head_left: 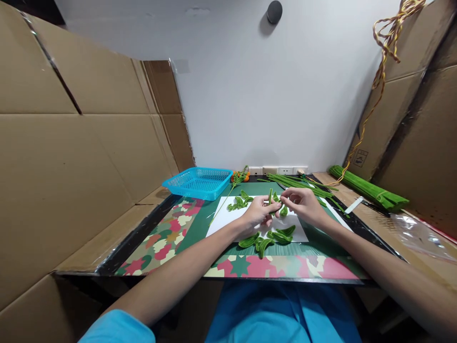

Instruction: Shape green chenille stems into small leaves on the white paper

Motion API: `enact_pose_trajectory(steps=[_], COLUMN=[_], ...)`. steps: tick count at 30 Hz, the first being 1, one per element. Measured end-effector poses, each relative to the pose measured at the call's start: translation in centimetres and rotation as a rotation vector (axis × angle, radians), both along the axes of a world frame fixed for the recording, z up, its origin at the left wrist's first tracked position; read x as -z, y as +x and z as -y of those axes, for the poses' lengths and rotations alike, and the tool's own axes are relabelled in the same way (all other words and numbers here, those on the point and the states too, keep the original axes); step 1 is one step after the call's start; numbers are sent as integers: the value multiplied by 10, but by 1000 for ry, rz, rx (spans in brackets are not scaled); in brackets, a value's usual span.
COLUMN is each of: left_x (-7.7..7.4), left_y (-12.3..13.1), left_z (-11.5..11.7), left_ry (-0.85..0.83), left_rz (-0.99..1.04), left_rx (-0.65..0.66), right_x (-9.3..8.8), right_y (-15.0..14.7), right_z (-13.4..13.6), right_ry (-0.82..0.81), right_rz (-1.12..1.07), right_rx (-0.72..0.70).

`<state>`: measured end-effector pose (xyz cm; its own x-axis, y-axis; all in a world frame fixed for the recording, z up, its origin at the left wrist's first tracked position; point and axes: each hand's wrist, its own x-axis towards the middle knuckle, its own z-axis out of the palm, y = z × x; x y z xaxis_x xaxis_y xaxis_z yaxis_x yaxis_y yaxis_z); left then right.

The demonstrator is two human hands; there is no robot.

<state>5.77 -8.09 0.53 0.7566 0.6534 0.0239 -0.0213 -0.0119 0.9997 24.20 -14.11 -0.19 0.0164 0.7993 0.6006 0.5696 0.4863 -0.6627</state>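
Over a white sheet of paper (221, 219) my two hands meet around a green pipe cleaner (270, 194). My left hand (260, 210) is closed on it, one end standing up above the fingers. Thumb and fingertips of my right hand (300, 202) pinch close beside, at the same spot; what exactly they grip is too small to tell. Fuzzy green leaves (283, 210) show just under the hands. More bent green leaves (264, 243) lie at the paper's front edge, and another cluster of leaves (240, 202) lies to the left of my left hand.
A blue plastic basket (207, 183) stands at the back left. Beside it lies a green stem with orange flowers (241, 177). Loose pipe cleaners (296, 182) and a thick green bundle (369, 188) lie on the right. Cardboard walls (85, 152) flank the table.
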Motion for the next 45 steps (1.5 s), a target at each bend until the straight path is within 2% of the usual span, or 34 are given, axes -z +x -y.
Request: enact_pose_trajectory(steps=[5, 11, 15, 18, 22, 25, 28, 32, 35, 39, 45], left_x=[3, 6, 6, 3, 1, 1, -2, -6, -4, 6, 12], left_y=[1, 3, 3, 2, 2, 2, 1, 0, 0, 2, 5], left_z=[-6, -8, -5, -1, 0, 0, 3, 8, 6, -2, -10], left_ry=[22, 5, 40, 81, 103, 83, 83, 79, 61, 32, 5], left_rz=[15, 13, 19, 21, 46, 41, 17, -55, -55, -29, 23], left_rx=[35, 18, 10, -4, -1, 9, 12, 59, 81, 51, -5], right_x=[-1, 4, 6, 5, 4, 5, 6, 6, 8, 11, 14], right_y=[-3, -3, -5, -6, -1, 6, 10, 13, 16, 18, 11], right_z=[3, 2, 2, 3, 2, 0, 0, -1, -3, -7, -8], right_ry=[17, -41, -47, -26, 49, 147, 252, 280, 252, 199, 144], right_rz=[-73, -169, -165, -114, 14, 159, 365, 503, 532, 501, 349], right_rx=[27, -127, -159, -145, -59, 32, 54, 78, 74, 50, 48])
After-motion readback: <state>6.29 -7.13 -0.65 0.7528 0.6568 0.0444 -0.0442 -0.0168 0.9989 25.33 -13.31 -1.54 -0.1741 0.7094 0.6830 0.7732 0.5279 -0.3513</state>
